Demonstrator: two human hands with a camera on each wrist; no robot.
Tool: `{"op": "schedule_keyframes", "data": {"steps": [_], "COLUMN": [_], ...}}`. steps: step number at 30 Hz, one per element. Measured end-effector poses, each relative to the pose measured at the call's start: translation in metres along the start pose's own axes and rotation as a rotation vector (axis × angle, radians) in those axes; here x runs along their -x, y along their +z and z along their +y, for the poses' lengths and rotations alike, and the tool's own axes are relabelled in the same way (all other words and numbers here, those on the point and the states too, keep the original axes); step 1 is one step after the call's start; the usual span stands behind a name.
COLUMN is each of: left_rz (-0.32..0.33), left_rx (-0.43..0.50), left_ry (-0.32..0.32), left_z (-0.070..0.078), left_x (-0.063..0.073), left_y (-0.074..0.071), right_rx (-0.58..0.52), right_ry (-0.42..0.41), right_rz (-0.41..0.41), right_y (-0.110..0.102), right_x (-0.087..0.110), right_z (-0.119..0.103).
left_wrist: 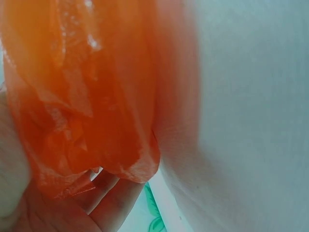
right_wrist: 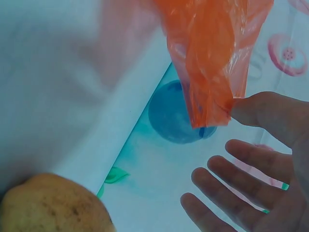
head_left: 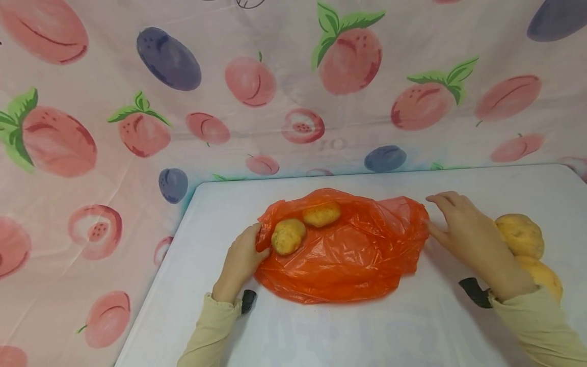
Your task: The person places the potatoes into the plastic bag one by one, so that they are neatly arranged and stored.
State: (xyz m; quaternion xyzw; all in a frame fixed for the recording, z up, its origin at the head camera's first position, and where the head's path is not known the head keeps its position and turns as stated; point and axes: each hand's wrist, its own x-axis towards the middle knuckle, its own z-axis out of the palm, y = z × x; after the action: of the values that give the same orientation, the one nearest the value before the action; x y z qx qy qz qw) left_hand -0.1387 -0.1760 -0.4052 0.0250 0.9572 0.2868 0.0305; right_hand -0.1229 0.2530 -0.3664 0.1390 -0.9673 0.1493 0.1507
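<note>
A crumpled orange plastic bag [head_left: 344,260] lies spread on the white table. Two potatoes, one rounder [head_left: 288,237] and one longer [head_left: 322,214], rest at its left part. My left hand [head_left: 242,257] grips the bag's left edge, the thumb in front and the fingers behind, partly hidden by the plastic [left_wrist: 82,111]. At the bag's right end, my right hand [head_left: 468,229] has its fingers spread apart. In the right wrist view its thumb [right_wrist: 260,113] touches the bag's corner [right_wrist: 210,104], while the other fingers stand away from the plastic.
Beside my right forearm sit two more potatoes, one farther back [head_left: 520,235] and one nearer [head_left: 543,278], partly covered by the arm. The white table [head_left: 330,336] ends at the back against a fruit-print cloth [head_left: 275,41]. Dark straps [head_left: 477,293] show at both wrists.
</note>
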Motion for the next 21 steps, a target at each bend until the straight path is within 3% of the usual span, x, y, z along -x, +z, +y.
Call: {"op": "schedule_keyframes", "data": {"steps": [16, 21], "left_rz": [-0.003, 0.000], "left_rx": [0.014, 0.011], "left_ry": [-0.008, -0.002], "left_z": [0.000, 0.000], "left_x": [0.000, 0.000], "left_y": [0.000, 0.000], "right_rx": [0.006, 0.024], "right_ry": [0.036, 0.067], "right_rz": [0.022, -0.025], "right_y": [-0.003, -0.004], "right_x": [0.008, 0.009], "right_z": [0.023, 0.028]}}
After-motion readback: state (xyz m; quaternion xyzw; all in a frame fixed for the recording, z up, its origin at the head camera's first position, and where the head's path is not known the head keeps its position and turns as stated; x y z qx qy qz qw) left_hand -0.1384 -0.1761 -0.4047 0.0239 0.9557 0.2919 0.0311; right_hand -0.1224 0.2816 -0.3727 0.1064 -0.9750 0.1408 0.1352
